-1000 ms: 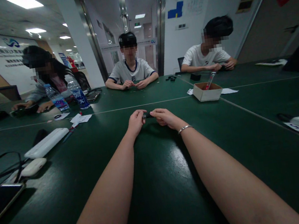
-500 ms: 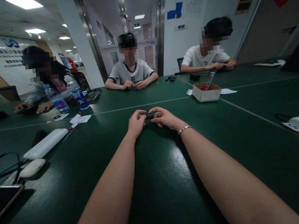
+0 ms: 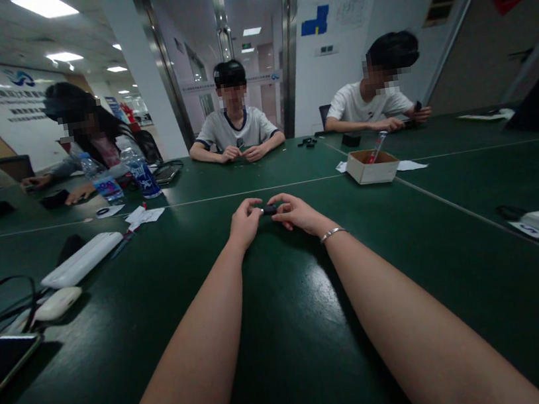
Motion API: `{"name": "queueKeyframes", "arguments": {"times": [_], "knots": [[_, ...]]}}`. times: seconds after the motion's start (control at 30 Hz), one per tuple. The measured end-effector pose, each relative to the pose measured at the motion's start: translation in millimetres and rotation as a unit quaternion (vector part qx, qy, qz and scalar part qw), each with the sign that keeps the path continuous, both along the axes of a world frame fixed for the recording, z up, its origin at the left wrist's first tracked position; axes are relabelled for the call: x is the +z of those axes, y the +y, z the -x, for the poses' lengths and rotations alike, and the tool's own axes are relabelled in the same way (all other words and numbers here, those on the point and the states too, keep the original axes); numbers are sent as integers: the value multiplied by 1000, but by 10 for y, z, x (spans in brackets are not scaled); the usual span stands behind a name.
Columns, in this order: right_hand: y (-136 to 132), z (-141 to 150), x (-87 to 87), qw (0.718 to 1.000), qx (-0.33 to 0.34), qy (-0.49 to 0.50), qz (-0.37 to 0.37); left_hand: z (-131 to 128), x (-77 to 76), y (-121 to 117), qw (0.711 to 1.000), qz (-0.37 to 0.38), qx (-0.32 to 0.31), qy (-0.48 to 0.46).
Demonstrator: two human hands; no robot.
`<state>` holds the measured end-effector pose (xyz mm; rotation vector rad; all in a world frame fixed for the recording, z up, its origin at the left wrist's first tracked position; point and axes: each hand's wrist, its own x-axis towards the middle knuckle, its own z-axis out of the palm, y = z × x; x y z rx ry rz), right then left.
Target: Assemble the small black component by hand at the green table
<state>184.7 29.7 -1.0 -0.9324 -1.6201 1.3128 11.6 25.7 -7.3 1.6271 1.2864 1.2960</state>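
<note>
Over the green table, both of my hands pinch a small black stick-shaped object point(image 3: 269, 209) between fingertips and thumbs. My left hand point(image 3: 246, 222) is closed at its left end, where a short pale, metallic-looking bit shows beside the fingers. On the other end, my right hand point(image 3: 295, 211) is closed too, its lower fingers curled beneath. A silver bracelet point(image 3: 333, 234) circles my right wrist. The object is too small for me to tell its exact kind, and the fingertips cover its ends.
A cardboard box point(image 3: 372, 169) holding a clear tube stands ahead right. Two water bottles point(image 3: 140, 170) stand ahead left. To the left lie a white power bank point(image 3: 82, 260), a white case point(image 3: 59, 304) and a phone point(image 3: 4, 366). Three co-workers sit across the table point(image 3: 291, 359).
A pale bit now shows at the black object's left end, and my left fingers have shifted slightly left. The right co-worker's hand has risen with something dark. The left co-worker's hand moved left.
</note>
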Motion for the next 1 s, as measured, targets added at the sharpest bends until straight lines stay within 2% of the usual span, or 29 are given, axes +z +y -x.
{"name": "queueKeyframes", "arguments": {"times": [0.17, 0.5, 1.0], "knots": [[4, 3, -3, 1000, 0, 0, 4, 1, 3, 0, 1000, 25, 3, -8], [11, -6, -10, 1000, -2, 2, 6, 2, 5, -3, 999, 28, -17, -18], [45, -6, -38, 1000, 1, 9, 15, -6, -26, 23, 1000, 19, 2, 6]]}}
